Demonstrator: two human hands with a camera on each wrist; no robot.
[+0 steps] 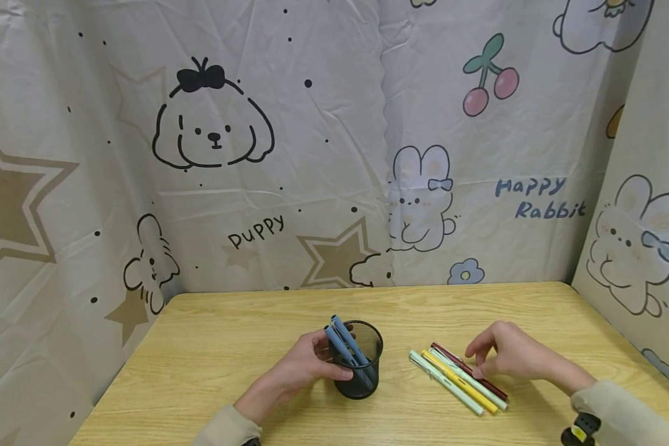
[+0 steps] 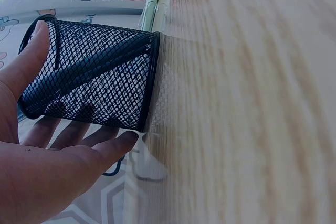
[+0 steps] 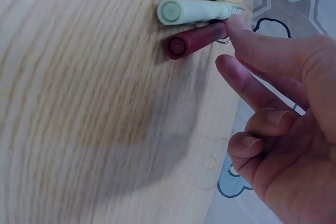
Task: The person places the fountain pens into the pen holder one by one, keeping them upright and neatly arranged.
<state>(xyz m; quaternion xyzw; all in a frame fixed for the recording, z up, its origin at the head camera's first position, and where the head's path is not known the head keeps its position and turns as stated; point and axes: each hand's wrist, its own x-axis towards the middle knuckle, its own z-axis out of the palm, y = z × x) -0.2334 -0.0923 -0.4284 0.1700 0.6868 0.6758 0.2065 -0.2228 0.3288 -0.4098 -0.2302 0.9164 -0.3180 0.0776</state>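
In the head view my left hand grips a black mesh pen holder that stands upright on the table, thumb at the near side and fingers around the far side. Two blue pens lean inside it. To the right, a dark red pen, a yellow pen and two light green pens lie side by side at a slant. Over the dark red pen is my right hand; its thumb is at the pen in the right wrist view, while the index finger is apart from it.
The light wood table reaches back to a white cloth printed with cartoon animals and stars. More of this cloth hangs at the left and right sides.
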